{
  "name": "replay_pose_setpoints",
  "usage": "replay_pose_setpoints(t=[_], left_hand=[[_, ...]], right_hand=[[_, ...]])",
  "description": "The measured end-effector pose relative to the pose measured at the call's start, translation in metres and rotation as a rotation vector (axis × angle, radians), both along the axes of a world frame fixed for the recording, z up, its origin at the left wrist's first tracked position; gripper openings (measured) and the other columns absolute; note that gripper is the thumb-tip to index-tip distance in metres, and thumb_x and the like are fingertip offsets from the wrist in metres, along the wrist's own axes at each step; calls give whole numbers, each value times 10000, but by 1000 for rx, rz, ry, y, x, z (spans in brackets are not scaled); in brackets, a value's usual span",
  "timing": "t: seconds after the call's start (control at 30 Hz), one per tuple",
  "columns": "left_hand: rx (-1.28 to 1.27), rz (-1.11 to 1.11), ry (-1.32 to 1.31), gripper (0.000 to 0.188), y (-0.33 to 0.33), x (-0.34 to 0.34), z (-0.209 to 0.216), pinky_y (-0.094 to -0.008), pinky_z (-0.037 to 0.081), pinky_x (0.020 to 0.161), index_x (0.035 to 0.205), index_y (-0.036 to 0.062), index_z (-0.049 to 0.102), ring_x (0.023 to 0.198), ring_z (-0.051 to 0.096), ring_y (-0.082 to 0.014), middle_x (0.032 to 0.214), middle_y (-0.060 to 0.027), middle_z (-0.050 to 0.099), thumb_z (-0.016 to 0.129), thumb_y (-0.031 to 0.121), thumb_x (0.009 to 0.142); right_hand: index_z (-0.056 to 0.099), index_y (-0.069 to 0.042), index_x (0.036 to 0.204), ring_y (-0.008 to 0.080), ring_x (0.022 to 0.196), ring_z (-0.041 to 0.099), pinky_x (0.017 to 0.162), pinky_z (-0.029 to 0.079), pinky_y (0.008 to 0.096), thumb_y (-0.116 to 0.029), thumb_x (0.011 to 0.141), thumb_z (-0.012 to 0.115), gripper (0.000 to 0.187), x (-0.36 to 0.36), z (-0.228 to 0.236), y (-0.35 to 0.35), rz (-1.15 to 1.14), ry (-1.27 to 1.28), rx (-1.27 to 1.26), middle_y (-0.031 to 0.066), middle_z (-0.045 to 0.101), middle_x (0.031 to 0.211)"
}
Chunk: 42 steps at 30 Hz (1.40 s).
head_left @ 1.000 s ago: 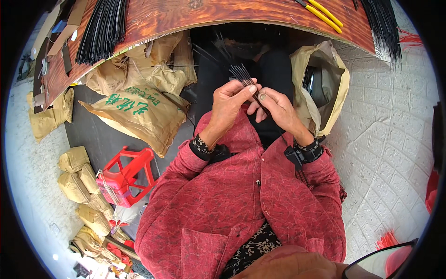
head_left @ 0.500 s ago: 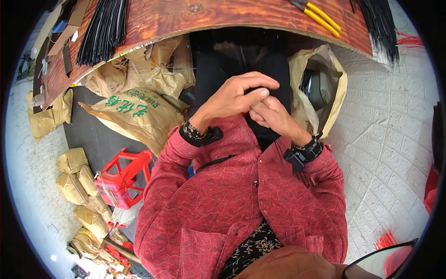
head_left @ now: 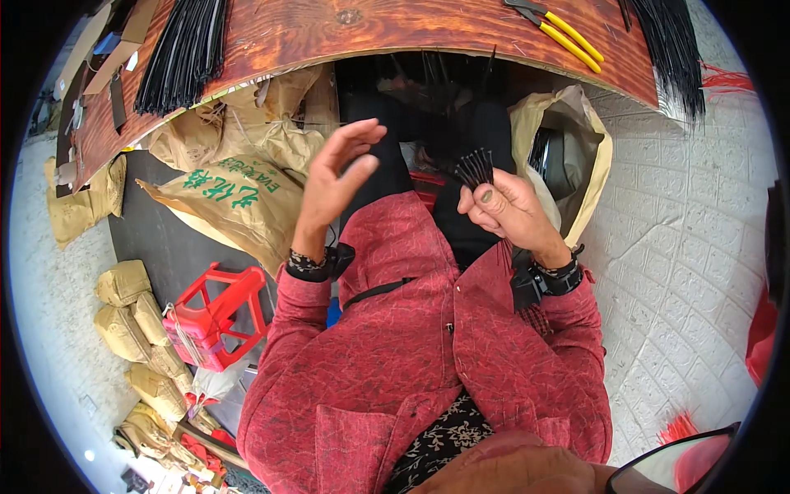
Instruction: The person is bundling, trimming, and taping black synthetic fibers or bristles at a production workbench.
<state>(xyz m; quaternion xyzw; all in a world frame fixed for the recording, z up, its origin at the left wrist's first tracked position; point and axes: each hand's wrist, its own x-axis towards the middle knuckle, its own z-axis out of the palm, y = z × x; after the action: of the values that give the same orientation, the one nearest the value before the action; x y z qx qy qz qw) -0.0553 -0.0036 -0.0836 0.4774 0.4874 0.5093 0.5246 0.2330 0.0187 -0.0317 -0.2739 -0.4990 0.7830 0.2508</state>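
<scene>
My right hand (head_left: 517, 216) is closed around a bundle of thin black strands (head_left: 475, 167), above my lap. The strands fan out past the fingers, each tipped with a small knob; the rest is hidden in the fist. My left hand (head_left: 336, 179) is apart from it, to the left, raised over my thigh. Its fingers curve loosely, the thumb stands away from them, and nothing is in it. Under the bench edge, several dark thin strands stick up near my knees.
A wooden bench (head_left: 346, 37) crosses the far side, with yellow-handled pliers (head_left: 576, 36) and black strand bundles at left (head_left: 183, 58) and right (head_left: 671, 49). An open paper sack (head_left: 599, 144) stands right of my legs; a crumpled sack (head_left: 222, 202) and a red stool (head_left: 239, 288) are left.
My hands, together before, have separated. The left moved left and opened; the right shifted slightly right and nearer me, and the black strands in it now show.
</scene>
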Motion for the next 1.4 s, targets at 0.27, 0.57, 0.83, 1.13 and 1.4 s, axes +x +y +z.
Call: replay_pose_setpoints(t=[0.27, 0.57, 0.83, 1.13, 1.4], left_hand=[[131, -301, 356, 517, -1, 18, -39, -372, 374, 1103, 1372, 16, 544, 1295, 520, -241, 1372, -114, 578, 622, 25, 861], [160, -331, 290, 391, -7, 20, -62, -382, 476, 979, 1202, 37, 662, 1082, 639, -303, 1162, -140, 686, 675, 26, 811], [252, -336, 417, 247, 3, 19, -62, -365, 498, 893, 1048, 11, 711, 994, 649, -277, 1034, -110, 710, 667, -14, 806], [295, -275, 398, 252, 19, 5, -56, -350, 483, 889, 1017, 25, 714, 944, 629, -276, 950, -90, 682, 658, -40, 780], [557, -312, 680, 249, 50, -9, -32, -367, 471, 893, 1002, 78, 728, 1010, 592, -299, 1019, -95, 629, 661, -43, 794]], right_hand=[[603, 29, 967, 53, 505, 368, 471, 291, 229, -381, 1047, 501, 430, -11, -18, -16, 79, 63, 81, -12, 461, 635], [610, 48, 941, 56, 491, 365, 468, 283, 238, -393, 1037, 518, 460, -13, -38, -16, 96, 75, 41, 1, 473, 627], [584, 54, 973, 45, 497, 327, 498, 270, 228, -418, 1040, 500, 484, -4, -48, -17, 61, 96, -59, -23, 421, 601], [584, 47, 966, 45, 496, 330, 498, 271, 226, -487, 1032, 473, 549, -3, -50, -17, 68, 46, -48, -22, 422, 598], [589, 47, 970, 47, 501, 352, 492, 287, 218, -567, 1013, 443, 632, -5, -49, -18, 101, -1, -9, -16, 445, 603]])
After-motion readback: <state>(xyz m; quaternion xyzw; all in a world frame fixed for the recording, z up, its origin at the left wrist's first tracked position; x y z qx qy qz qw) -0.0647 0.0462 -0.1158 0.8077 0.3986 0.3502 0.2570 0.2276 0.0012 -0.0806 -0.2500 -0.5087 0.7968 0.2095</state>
